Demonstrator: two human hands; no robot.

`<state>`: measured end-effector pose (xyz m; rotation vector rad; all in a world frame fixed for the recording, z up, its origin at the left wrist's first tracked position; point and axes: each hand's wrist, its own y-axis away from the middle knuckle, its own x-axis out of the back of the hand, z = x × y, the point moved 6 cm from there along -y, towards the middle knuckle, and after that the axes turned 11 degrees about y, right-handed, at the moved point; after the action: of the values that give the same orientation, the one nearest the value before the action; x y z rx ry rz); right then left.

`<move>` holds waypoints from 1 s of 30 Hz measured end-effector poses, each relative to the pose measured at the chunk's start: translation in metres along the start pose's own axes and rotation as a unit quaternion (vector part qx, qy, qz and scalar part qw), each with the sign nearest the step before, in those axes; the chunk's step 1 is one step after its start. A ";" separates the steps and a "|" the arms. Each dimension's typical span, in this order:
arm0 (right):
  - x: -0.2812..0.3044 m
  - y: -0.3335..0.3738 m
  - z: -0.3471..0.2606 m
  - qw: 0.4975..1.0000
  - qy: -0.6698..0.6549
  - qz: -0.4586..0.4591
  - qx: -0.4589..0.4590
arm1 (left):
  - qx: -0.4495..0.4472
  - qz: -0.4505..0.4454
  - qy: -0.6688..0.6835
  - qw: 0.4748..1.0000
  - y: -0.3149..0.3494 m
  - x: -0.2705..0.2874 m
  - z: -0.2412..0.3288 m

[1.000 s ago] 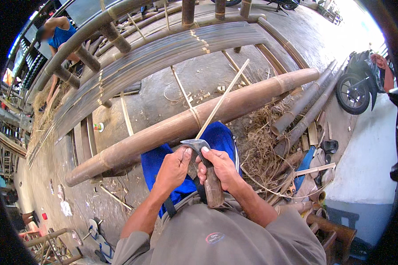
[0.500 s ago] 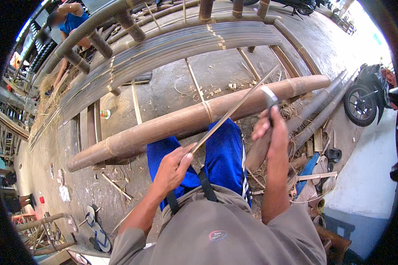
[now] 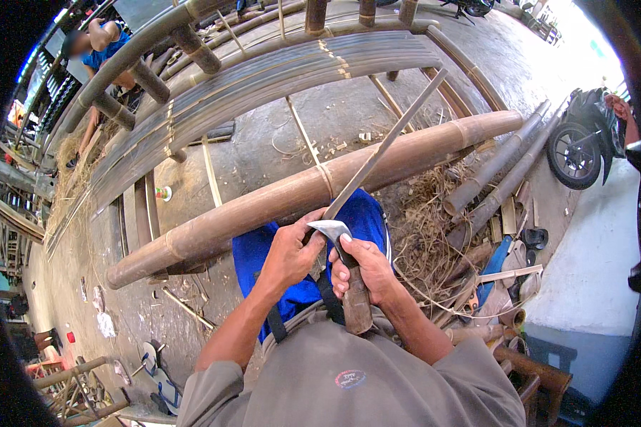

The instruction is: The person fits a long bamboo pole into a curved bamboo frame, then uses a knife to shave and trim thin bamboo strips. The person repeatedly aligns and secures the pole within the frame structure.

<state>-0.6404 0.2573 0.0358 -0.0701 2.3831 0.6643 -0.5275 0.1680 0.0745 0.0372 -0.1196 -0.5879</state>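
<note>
My left hand [image 3: 290,255] grips the near end of a long thin bamboo strip [image 3: 390,141] that slants up and to the right. My right hand [image 3: 369,268] holds a knife by its wooden handle [image 3: 356,307]; its curved metal blade [image 3: 332,228] rests against the strip right beside my left thumb. Both hands work over my lap, which is covered in blue cloth [image 3: 260,257]. Just beyond them a thick bamboo pole [image 3: 263,205] lies across the ground.
A curved bamboo frame [image 3: 263,78] of poles and slats stands behind the thick pole. Several thinner poles [image 3: 498,171] and dry shavings [image 3: 427,235] lie at right. A motorbike [image 3: 584,142] is parked at far right. Another person [image 3: 100,50] crouches at the upper left.
Half a second ago my right hand was far out along the strip at the right; it has come back to my left hand, with the blade at the strip's near end again.
</note>
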 end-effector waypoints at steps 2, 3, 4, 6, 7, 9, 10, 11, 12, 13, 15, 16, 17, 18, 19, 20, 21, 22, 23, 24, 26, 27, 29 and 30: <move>0.000 -0.001 -0.001 1.000 0.010 -0.004 0.007 | -0.006 -0.006 -0.001 1.000 0.003 0.001 0.001; -0.002 -0.001 -0.003 1.000 0.003 -0.025 0.015 | -0.003 -0.014 0.004 1.000 0.006 0.002 0.002; 0.000 -0.001 -0.005 0.999 0.026 -0.001 0.020 | 0.001 -0.024 0.008 1.000 0.008 0.002 0.002; -0.003 0.000 -0.011 0.998 0.051 0.007 0.038 | -0.010 -0.024 0.013 1.000 0.009 0.004 0.004; -0.004 0.000 -0.012 0.998 0.051 0.015 0.038 | -0.023 -0.014 0.013 1.000 0.010 0.006 0.006; -0.009 0.000 -0.013 0.999 0.039 0.010 0.035 | -0.030 -0.004 0.011 0.999 0.009 0.007 0.008; -0.009 0.000 -0.015 0.997 0.054 0.016 0.052 | -0.023 -0.004 0.010 1.000 0.008 0.007 0.008; -0.010 -0.001 -0.016 0.996 0.065 0.020 0.064 | -0.011 0.005 -0.004 1.000 0.007 0.008 0.007; -0.009 -0.002 -0.016 0.995 0.068 0.016 0.070 | -0.019 0.005 0.024 1.000 0.007 0.008 0.008; -0.008 -0.003 -0.018 0.991 0.088 0.026 0.093 | -0.019 0.014 0.040 0.999 0.007 0.009 0.008; -0.007 -0.006 -0.020 0.987 0.110 0.009 0.120 | 0.000 0.032 0.022 0.999 0.007 0.011 0.006; 0.002 -0.006 -0.022 0.987 0.092 0.061 0.116 | 0.020 0.042 -0.012 0.999 0.008 0.012 0.003; 0.004 -0.007 -0.023 0.989 0.061 0.065 0.117 | 0.039 0.051 -0.046 0.997 0.008 0.013 0.001; 0.004 -0.007 -0.028 0.984 0.077 0.068 0.142 | 0.021 0.066 -0.051 0.996 0.009 0.014 0.002; 0.004 -0.008 -0.029 0.985 0.098 0.077 0.120 | 0.001 0.078 -0.057 0.995 0.009 0.014 0.005; 0.002 -0.008 -0.031 0.985 0.104 0.077 0.115 | -0.019 0.089 -0.063 0.994 0.009 0.015 0.007; 0.003 -0.008 -0.031 0.987 0.106 0.090 0.085 | -0.019 0.091 -0.066 0.994 0.009 0.014 0.007; -0.001 -0.008 -0.038 0.984 0.112 0.078 0.115 | -0.017 0.092 -0.069 0.993 0.009 0.015 0.007; -0.002 -0.007 -0.041 0.983 0.113 0.081 0.124 | -0.003 0.094 -0.076 0.993 0.010 0.015 0.006; -0.003 -0.007 -0.041 0.986 0.119 0.057 0.105 | -0.024 0.092 -0.073 0.993 0.011 0.015 0.010; 0.001 -0.005 -0.044 0.980 0.128 0.080 0.131 | -0.047 0.095 -0.083 0.991 0.013 0.018 0.017; -0.001 -0.006 -0.041 0.983 0.126 0.050 0.123 | -0.041 0.092 -0.079 0.992 0.013 0.019 0.018; 0.004 -0.006 -0.039 0.976 0.143 0.081 0.142 | -0.024 0.090 -0.073 0.993 0.014 0.022 0.019; 0.002 -0.006 -0.042 0.973 0.129 0.074 0.178 | -0.026 0.088 -0.074 0.993 0.013 0.023 0.020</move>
<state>-0.6651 0.2322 0.0600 0.1879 2.7440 0.2982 -0.5039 0.1666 0.0974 -0.0666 -0.2500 -0.4160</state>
